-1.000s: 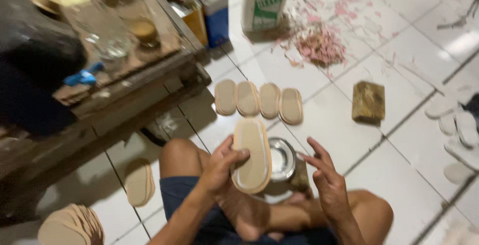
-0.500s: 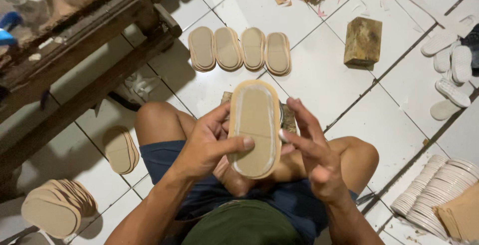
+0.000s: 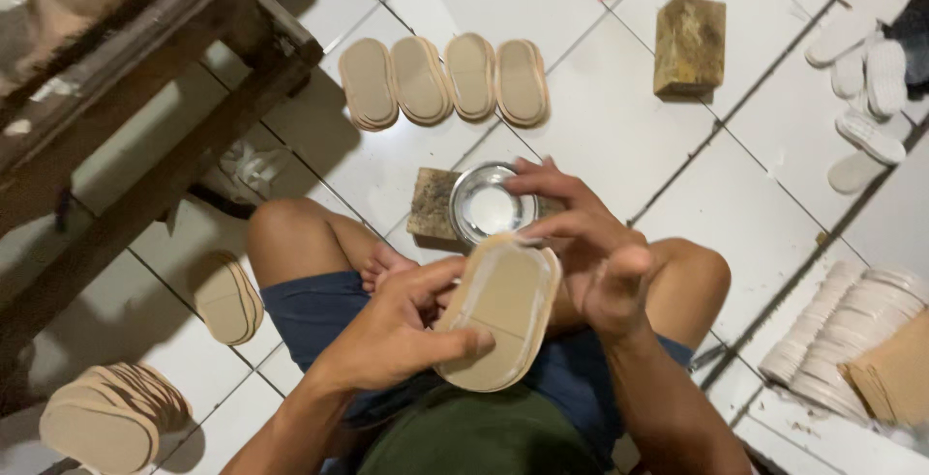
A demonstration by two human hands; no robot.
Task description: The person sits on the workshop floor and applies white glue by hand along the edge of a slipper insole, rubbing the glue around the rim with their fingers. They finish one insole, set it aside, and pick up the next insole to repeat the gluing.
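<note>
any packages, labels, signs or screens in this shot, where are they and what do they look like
None can be made out: no package, label, sign or screen.
The left hand holds a plain tan oval insole.
The right hand reaches over a round metal tin of white paste.
Four unmarked tan insoles lie in a row on the white tile floor.
</note>
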